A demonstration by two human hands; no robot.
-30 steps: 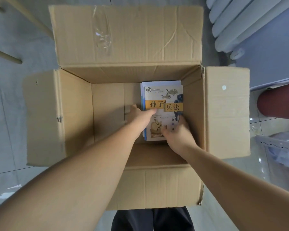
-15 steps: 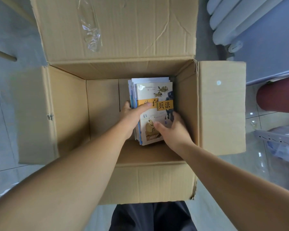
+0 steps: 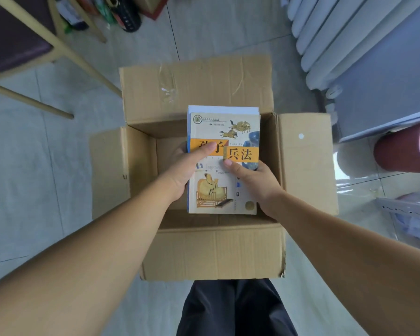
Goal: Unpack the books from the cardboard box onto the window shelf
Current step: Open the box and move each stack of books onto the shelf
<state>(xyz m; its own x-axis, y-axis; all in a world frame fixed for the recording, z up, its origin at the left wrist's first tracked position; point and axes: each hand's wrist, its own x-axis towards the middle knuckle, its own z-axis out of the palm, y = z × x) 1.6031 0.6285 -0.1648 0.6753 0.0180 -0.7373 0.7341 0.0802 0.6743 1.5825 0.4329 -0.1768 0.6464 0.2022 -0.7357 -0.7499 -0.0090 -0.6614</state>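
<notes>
Over the open cardboard box [image 3: 214,253], in the head view, a stack of books [image 3: 224,132] is held flat between both hands, above the box's mouth and clear of its floor. The left hand [image 3: 183,173] clamps the stack's left edge, thumb lying across the orange title band of the top cover and the other fingers [image 3: 182,151] tucked out of sight beneath. The right hand [image 3: 257,187] grips the lower right side, thumb pressed on the cover just under the title, its remaining fingers hidden below the stack. Blue and white edges of at least 2 more volumes show behind and to the left of the top one; the exact count cannot be told.

These look like glossy paperbacks: each stiff enough as a slab, but the covers are likely slick, so the books could slide over one another if the stack tilts. Together they probably carry moderate weight. Holding at 2 opposite sides, thumbs on top and fingers under, suits this, and keeping the stack level should matter most on the way out. The box floor seen beside the stack looks bare. No window shelf can be made out here; a white radiator [image 3: 330,42] stands at upper right.
</notes>
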